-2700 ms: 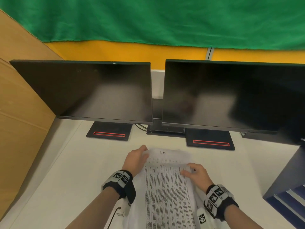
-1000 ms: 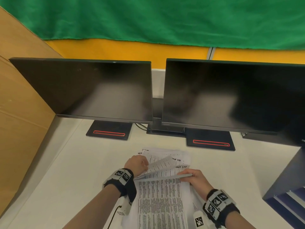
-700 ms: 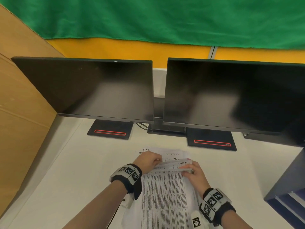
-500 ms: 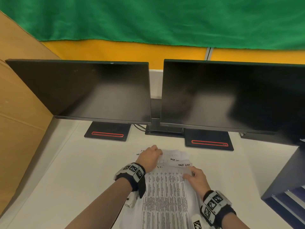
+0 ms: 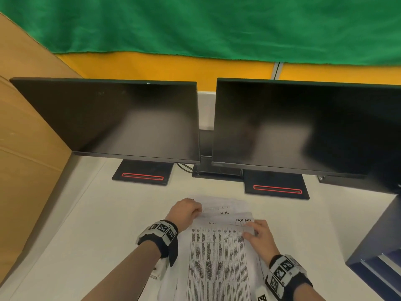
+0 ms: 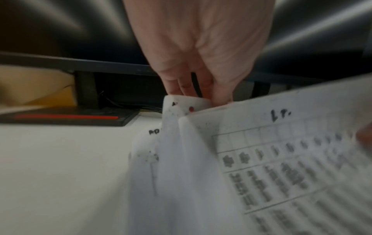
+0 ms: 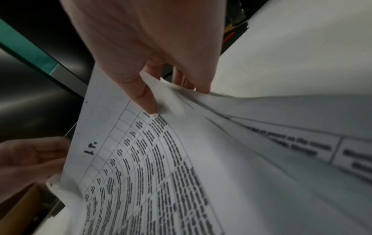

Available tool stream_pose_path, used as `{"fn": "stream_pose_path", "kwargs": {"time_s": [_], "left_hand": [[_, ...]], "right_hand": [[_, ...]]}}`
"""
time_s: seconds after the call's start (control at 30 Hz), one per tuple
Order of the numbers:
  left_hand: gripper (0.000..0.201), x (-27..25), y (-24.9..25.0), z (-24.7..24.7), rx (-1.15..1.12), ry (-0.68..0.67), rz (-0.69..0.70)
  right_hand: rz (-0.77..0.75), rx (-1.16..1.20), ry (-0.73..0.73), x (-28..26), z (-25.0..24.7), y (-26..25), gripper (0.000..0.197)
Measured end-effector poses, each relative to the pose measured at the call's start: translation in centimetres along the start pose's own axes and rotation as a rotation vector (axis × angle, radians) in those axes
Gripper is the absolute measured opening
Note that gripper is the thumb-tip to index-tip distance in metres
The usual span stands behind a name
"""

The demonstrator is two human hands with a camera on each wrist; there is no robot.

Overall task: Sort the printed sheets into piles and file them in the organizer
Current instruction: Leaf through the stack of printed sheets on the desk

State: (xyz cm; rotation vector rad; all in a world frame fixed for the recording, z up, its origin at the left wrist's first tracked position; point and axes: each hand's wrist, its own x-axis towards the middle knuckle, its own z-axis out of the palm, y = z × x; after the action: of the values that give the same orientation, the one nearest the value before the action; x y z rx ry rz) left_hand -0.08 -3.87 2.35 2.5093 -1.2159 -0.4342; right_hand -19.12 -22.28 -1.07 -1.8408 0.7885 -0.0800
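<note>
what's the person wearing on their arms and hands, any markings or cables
Both forearms are bare, no sleeves, and the hands wear no gloves. Each wrist carries a black band with white blocks printed with black square fiducial codes: one on the left wrist, one on the right wrist. A white unit hangs under the left band. No cable is clearly visible.

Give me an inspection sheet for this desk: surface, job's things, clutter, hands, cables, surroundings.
Surface: white desk, sheets lying on its near middle.
Job's things: stack of printed sheets, top sheets fanned at the far end; blue organizer at the right edge, partly out of view.
Clutter: nothing seen.
Hands: left hand pinches the far left sheet corners; right hand holds the top sheet's far right corner, thumb on top.
Cables: black cable behind the left monitor's base.
Surroundings: two dark monitors on red-striped bases, cardboard at left, green cloth over a yellow wall.
</note>
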Motion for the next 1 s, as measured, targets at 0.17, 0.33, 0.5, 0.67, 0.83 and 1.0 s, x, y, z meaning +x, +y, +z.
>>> {"fn": "stream_pose_path", "kwargs": {"time_s": [0.17, 0.33, 0.5, 0.67, 0.83, 1.0], "left_hand": [[0.014, -2.0, -0.2, 0.2, -0.305, -0.056, -0.057], [0.020, -2.7, -0.1, 0.2, -0.371, -0.097, -0.067], [0.031, -2.2, 0.0, 0.3, -0.339, -0.010, -0.263], [0.038, -1.4, 0.1, 0.7, -0.211, -0.184, -0.328], [0.018, -2.6, 0.2, 0.5, -0.141, -0.011, -0.137], [0.023, -4.2, 0.0, 0.3, -0.271, -0.038, -0.061]], "right_hand": [[0.015, 0.169, -0.048, 0.0, 0.3, 0.1, 0.022], [0.049, 0.303, -0.093, -0.1, 0.2, -0.7, 0.021], [0.041, 0.285, -0.109, 0.1, 0.0, -0.7, 0.019], [0.030, 0.267, -0.116, 0.1, 0.2, -0.6, 0.019], [0.017, 0.255, -0.083, 0.0, 0.5, -0.9, 0.020], [0.037, 0.311, -0.123, 0.0, 0.8, -1.5, 0.024]]}}
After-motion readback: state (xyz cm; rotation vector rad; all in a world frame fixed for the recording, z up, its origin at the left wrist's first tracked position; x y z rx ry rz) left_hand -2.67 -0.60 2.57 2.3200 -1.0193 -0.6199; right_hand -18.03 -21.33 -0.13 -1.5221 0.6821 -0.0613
